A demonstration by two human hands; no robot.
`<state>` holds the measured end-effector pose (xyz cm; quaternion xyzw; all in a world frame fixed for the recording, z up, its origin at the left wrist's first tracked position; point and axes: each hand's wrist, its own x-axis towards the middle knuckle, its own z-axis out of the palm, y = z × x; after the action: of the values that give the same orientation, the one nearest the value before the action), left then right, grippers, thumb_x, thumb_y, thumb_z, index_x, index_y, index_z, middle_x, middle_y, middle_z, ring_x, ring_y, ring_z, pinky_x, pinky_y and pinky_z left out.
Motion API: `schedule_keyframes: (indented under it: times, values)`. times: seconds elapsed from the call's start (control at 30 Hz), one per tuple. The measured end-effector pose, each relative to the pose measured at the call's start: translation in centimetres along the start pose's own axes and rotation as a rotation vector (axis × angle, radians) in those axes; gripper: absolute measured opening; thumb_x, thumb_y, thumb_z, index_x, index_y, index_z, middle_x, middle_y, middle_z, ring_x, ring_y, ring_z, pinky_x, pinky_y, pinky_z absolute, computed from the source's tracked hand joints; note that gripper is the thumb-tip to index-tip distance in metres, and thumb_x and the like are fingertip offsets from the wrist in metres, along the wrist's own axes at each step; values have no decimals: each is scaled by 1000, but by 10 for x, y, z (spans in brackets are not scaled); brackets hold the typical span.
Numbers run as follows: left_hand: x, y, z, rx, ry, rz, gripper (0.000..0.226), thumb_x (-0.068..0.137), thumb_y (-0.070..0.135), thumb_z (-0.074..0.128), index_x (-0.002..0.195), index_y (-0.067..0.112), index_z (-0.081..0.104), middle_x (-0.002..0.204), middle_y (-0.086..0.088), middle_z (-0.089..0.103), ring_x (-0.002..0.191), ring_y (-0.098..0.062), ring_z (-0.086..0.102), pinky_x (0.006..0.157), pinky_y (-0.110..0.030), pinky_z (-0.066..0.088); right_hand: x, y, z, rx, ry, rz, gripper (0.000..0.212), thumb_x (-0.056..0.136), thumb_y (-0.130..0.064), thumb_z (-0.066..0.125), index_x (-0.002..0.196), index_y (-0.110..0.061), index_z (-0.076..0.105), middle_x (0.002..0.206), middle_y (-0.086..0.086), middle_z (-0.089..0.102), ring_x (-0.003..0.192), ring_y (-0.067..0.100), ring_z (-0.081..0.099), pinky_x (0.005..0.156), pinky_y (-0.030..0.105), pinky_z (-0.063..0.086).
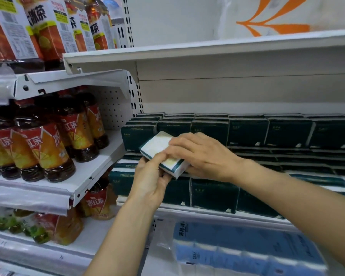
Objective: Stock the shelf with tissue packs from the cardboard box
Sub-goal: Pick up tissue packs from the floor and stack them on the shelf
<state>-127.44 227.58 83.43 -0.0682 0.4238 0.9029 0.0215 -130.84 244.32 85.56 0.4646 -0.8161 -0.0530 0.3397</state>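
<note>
Two hands: both hold one pack; the head view is the only one.
Pack: white face with a green edge, tilted, in the air just in front of the stack, near its left end.
Left hand: cups the pack from below with the thumb curled over the near face, grasping it.
Right hand: lies over the pack's right end with fingers wrapped round the far side, also grasping it.
Stack: dark green packs standing in rows, one tier above another.
Left of the stack: bottles of red tea on white shelves.
Below the stack: blue packs in clear film.
Above the stack: a white shelf.
Step in hand: probably turning the pack so that its green front faces out like the others, before it is placed; it is carried, not yet set down.
Next move: likely needs the pack squared to the row, slid into a gap at the stack's left end, and both hands loosened only once it rests there without tipping its neighbours.
</note>
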Motion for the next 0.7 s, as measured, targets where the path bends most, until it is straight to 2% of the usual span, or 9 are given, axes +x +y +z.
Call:
schedule_keyframes:
  times: [0.1,0.17,0.23,0.33,0.4,0.5,0.6,0.7]
  values:
    - [-9,3,-2,-29,-3,-18,36,96,14,62,132,10,57,116,-16,71,106,-26,70,76,-36,60,-1,-12,-5,145,47,104,52,76,-20,78,122,-14,54,123,6,59,110,25,56,76,41,55]
    - [-16,6,-7,-14,0,-31,27,100,26,58,123,13,60,116,-17,69,105,-26,68,78,-36,58,-5,-18,-8,324,54,286,44,83,-18,71,123,-17,54,121,-3,57,108,17,52,80,38,52]
    - [-21,8,-15,60,32,-6,23,101,34,55,118,19,60,117,-13,67,107,-23,65,80,-36,55,-6,-27,-11,598,116,548,37,88,-20,68,122,-21,54,112,-10,58,98,9,54,78,28,48]
    - [-25,10,-25,182,68,50,37,102,31,56,137,22,55,129,-5,62,123,-21,56,90,-37,51,-1,-37,-21,1156,253,900,27,94,-17,62,120,-14,56,110,1,67,95,17,67,70,28,56]
    - [-30,10,-30,225,38,48,40,102,29,56,141,22,53,132,-5,63,126,-23,56,96,-39,49,-3,-41,-23,1372,300,1046,25,97,-16,58,121,-9,57,108,7,71,96,21,70,66,33,59]
    - [-39,11,-35,213,-37,30,36,101,26,57,137,22,57,126,-6,69,117,-25,64,98,-42,52,-7,-48,-23,1461,299,1118,22,98,-18,56,118,-8,60,99,5,72,90,20,71,61,35,58]
    - [-43,8,-34,205,-95,38,30,101,21,56,130,18,63,119,-6,73,111,-25,68,93,-39,56,-13,-49,-22,1494,292,1140,22,97,-21,57,115,-9,62,98,3,72,83,17,71,57,31,55]
    - [-40,5,-30,218,-129,50,29,99,15,58,127,13,65,118,-7,74,113,-26,68,93,-36,56,-23,-41,-22,1394,213,1157,23,95,-28,60,112,-14,64,101,1,72,84,13,69,63,28,54]
